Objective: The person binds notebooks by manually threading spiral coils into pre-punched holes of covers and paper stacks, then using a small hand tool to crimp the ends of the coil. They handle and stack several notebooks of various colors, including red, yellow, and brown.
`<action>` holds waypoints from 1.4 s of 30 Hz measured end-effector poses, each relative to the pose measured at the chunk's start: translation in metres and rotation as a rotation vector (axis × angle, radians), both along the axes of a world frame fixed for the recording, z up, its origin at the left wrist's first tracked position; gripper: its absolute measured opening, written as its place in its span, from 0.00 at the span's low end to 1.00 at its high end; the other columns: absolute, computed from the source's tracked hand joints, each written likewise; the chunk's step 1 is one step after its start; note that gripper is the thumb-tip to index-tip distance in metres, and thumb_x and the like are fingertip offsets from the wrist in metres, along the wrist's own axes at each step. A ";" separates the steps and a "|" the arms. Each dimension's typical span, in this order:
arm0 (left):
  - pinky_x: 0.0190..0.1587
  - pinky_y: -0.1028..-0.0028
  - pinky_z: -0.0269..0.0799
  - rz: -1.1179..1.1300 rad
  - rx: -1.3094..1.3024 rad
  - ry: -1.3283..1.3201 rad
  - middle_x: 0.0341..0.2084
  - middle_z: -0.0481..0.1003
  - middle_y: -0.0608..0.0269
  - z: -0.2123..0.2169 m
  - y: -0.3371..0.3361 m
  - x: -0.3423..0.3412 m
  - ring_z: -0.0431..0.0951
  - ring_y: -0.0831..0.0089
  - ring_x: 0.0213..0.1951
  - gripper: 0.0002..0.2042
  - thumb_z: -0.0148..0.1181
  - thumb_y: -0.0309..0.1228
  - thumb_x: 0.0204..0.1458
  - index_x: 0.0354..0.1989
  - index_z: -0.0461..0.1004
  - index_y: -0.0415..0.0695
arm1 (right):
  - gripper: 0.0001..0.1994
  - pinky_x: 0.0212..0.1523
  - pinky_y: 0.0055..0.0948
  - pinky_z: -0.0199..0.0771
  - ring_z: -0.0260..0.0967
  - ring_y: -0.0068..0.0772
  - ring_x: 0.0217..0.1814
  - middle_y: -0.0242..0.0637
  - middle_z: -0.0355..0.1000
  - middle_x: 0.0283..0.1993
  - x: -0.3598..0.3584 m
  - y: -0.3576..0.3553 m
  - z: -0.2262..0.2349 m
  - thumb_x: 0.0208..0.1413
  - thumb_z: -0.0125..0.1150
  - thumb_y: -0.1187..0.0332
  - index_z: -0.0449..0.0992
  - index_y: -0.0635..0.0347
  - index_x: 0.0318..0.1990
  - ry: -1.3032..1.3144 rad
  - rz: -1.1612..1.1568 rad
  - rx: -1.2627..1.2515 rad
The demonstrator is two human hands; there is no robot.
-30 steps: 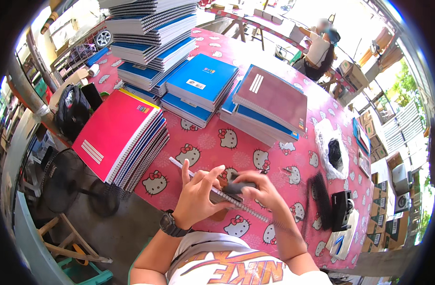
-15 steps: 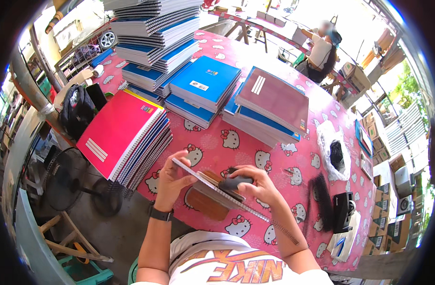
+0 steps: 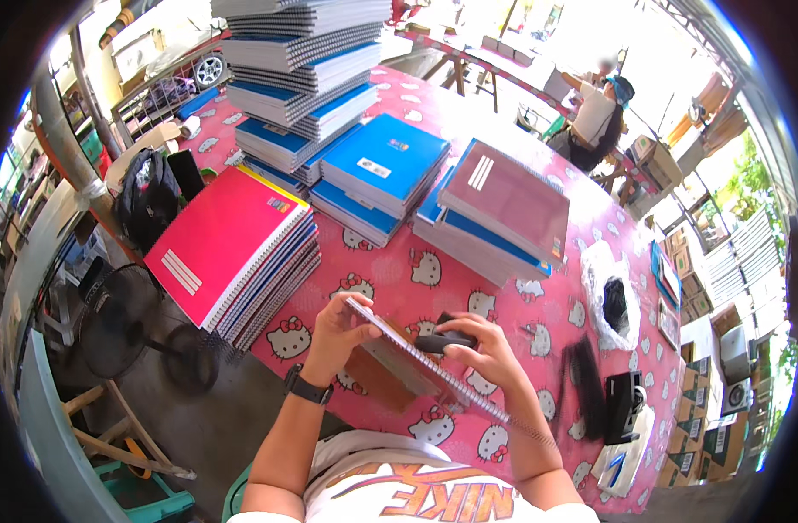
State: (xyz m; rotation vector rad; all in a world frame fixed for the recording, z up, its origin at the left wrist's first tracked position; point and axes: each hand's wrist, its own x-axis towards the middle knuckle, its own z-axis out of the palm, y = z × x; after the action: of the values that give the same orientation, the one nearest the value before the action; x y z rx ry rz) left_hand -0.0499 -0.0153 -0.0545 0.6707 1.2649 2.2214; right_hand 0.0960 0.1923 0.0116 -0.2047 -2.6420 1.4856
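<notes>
My left hand (image 3: pixel 336 338) grips the upper end of a thin spiral notebook (image 3: pixel 390 347), thumb on one side and fingers on the other. The notebook is held tilted, its coiled edge facing up and slanting down to the right. From its lower end a loose tail of dark coil (image 3: pixel 532 429) runs out over my right forearm. My right hand (image 3: pixel 488 350) is closed around a dark, rounded object (image 3: pixel 436 343), whose kind I cannot make out, beside the notebook. Below the notebook a brown board (image 3: pixel 377 379) lies on the table, partly hidden.
Red-topped notebooks (image 3: pixel 229 244), blue notebooks (image 3: pixel 386 161) and maroon-topped ones (image 3: pixel 508 196) are stacked ahead, near a tall pile (image 3: pixel 307 96). To the right lie black coils (image 3: pixel 584 383), a plastic bag (image 3: pixel 601 283) and a black device (image 3: pixel 624 408). Another person (image 3: pixel 595 122) sits far off.
The notebook has turned so its coiled edge faces up more and slants more steeply. My right hand keeps the dark object, now seen slightly apart from the pages. The whole view has shifted a little.
</notes>
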 end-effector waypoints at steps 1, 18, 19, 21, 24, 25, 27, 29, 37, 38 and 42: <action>0.45 0.79 0.63 0.028 0.007 0.030 0.33 0.69 0.73 0.001 0.000 0.001 0.67 0.83 0.38 0.21 0.69 0.19 0.39 0.43 0.70 0.44 | 0.30 0.58 0.39 0.60 0.63 0.42 0.58 0.46 0.71 0.49 0.006 -0.003 0.003 0.47 0.58 0.44 0.75 0.64 0.46 0.121 0.088 -0.349; 0.45 0.83 0.62 0.200 -0.065 0.020 0.34 0.64 0.75 0.015 0.010 0.015 0.65 0.85 0.38 0.25 0.63 0.19 0.45 0.55 0.68 0.39 | 0.22 0.48 0.30 0.67 0.68 0.30 0.51 0.42 0.72 0.48 -0.013 -0.011 0.025 0.50 0.61 0.53 0.77 0.64 0.43 0.211 0.255 -0.401; 0.39 0.81 0.68 0.223 -0.122 0.152 0.34 0.64 0.73 0.009 0.008 0.011 0.67 0.84 0.36 0.24 0.62 0.20 0.47 0.55 0.68 0.40 | 0.22 0.48 0.30 0.67 0.68 0.30 0.51 0.42 0.72 0.48 -0.018 -0.007 0.024 0.50 0.61 0.53 0.77 0.64 0.43 0.198 0.260 -0.397; 0.34 0.79 0.73 0.252 -0.180 0.280 0.34 0.64 0.71 0.008 0.006 0.011 0.68 0.83 0.34 0.23 0.61 0.20 0.48 0.56 0.68 0.41 | 0.22 0.49 0.30 0.66 0.67 0.30 0.52 0.41 0.71 0.48 -0.033 0.005 0.013 0.51 0.61 0.54 0.77 0.64 0.43 -0.153 0.099 0.100; 0.36 0.81 0.74 0.170 -0.081 0.082 0.34 0.63 0.72 0.013 0.004 0.015 0.67 0.84 0.35 0.22 0.60 0.20 0.49 0.55 0.68 0.42 | 0.20 0.43 0.28 0.69 0.68 0.29 0.46 0.38 0.72 0.42 -0.024 -0.001 0.018 0.49 0.64 0.57 0.76 0.65 0.43 0.112 0.259 -0.690; 0.37 0.81 0.74 0.175 -0.050 0.128 0.34 0.63 0.72 0.011 0.005 0.013 0.67 0.84 0.35 0.22 0.59 0.20 0.49 0.55 0.68 0.42 | 0.20 0.43 0.28 0.69 0.68 0.29 0.46 0.38 0.72 0.42 -0.028 -0.002 0.016 0.49 0.64 0.57 0.76 0.65 0.43 0.095 0.270 -0.686; 0.39 0.82 0.74 0.170 -0.031 0.174 0.34 0.63 0.72 0.016 0.004 0.015 0.67 0.84 0.36 0.22 0.59 0.20 0.50 0.55 0.68 0.42 | 0.23 0.44 0.27 0.69 0.68 0.28 0.46 0.39 0.71 0.44 -0.034 -0.004 0.008 0.48 0.65 0.56 0.75 0.66 0.44 -0.109 0.107 -0.301; 0.41 0.83 0.60 0.132 -0.041 -0.008 0.33 0.63 0.75 0.024 -0.003 0.020 0.63 0.86 0.36 0.20 0.60 0.21 0.49 0.53 0.70 0.39 | 0.28 0.47 0.29 0.69 0.68 0.33 0.48 0.42 0.70 0.49 -0.038 0.004 0.019 0.46 0.62 0.49 0.75 0.69 0.43 -0.066 0.138 -0.126; 0.43 0.82 0.61 0.091 0.009 -0.006 0.33 0.63 0.75 0.020 0.000 0.011 0.63 0.84 0.38 0.21 0.60 0.21 0.49 0.54 0.69 0.40 | 0.31 0.50 0.30 0.65 0.68 0.32 0.47 0.46 0.69 0.49 -0.055 -0.006 0.035 0.42 0.63 0.44 0.77 0.67 0.42 -0.019 0.261 -0.333; 0.43 0.83 0.61 0.069 0.008 0.015 0.33 0.63 0.75 0.018 0.001 0.011 0.63 0.85 0.37 0.21 0.60 0.22 0.49 0.54 0.69 0.40 | 0.27 0.45 0.28 0.69 0.68 0.30 0.43 0.44 0.69 0.47 -0.052 -0.008 0.034 0.45 0.65 0.49 0.77 0.66 0.42 0.133 0.382 -0.633; 0.43 0.83 0.61 0.101 -0.003 0.045 0.33 0.63 0.75 0.016 0.000 0.010 0.64 0.86 0.38 0.21 0.60 0.22 0.50 0.55 0.69 0.41 | 0.27 0.47 0.28 0.67 0.68 0.33 0.46 0.48 0.66 0.51 -0.070 -0.002 0.028 0.43 0.65 0.52 0.76 0.69 0.43 -0.127 0.157 -0.003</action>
State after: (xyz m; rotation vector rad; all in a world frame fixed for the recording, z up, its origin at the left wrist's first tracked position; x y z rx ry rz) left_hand -0.0402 -0.0149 -0.0382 0.6728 1.3517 2.2961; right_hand 0.0255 0.1902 0.0394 -0.0970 -2.8146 1.5723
